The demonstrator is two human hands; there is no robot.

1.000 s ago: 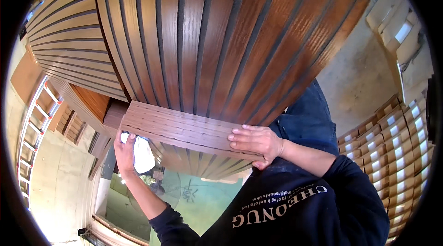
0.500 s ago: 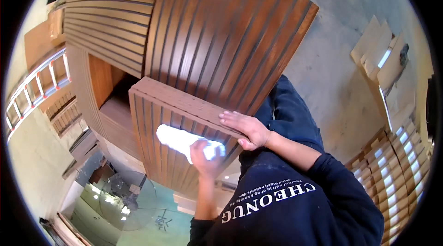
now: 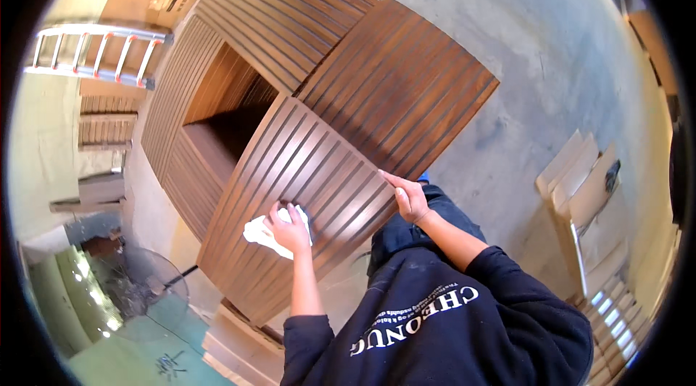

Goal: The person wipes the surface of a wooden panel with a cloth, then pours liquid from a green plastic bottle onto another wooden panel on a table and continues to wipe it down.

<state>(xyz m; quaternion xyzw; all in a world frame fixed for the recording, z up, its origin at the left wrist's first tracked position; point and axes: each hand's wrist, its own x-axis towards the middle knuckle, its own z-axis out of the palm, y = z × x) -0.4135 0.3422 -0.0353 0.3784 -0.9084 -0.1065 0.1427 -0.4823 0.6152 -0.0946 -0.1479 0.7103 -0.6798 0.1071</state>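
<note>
A dark brown slatted cabinet door (image 3: 326, 161) stands out from the cabinet (image 3: 192, 81), its grooved face in full view. My left hand (image 3: 290, 229) is closed on a white cloth (image 3: 264, 236) and presses it against the lower part of that face. At the door's upper edge, near its outer corner, my right hand (image 3: 407, 196) rests with fingers stretched out and the thumb apart from them. Some of its fingertips are hard to make out. Behind the door is the cabinet's dark open compartment (image 3: 235, 107).
A second slatted panel (image 3: 402, 85) juts out beside the door, over the concrete floor (image 3: 500, 161). To the left are a ladder (image 3: 98, 56) and a fan (image 3: 148, 281). Cardboard pieces (image 3: 580, 183) lean at the right. Stacked boards (image 3: 235, 350) sit below the door.
The view has shifted, and the door's face now shows more broadly, its thick edge less. My left hand and the cloth have moved on the face. My right hand stays at the edge.
</note>
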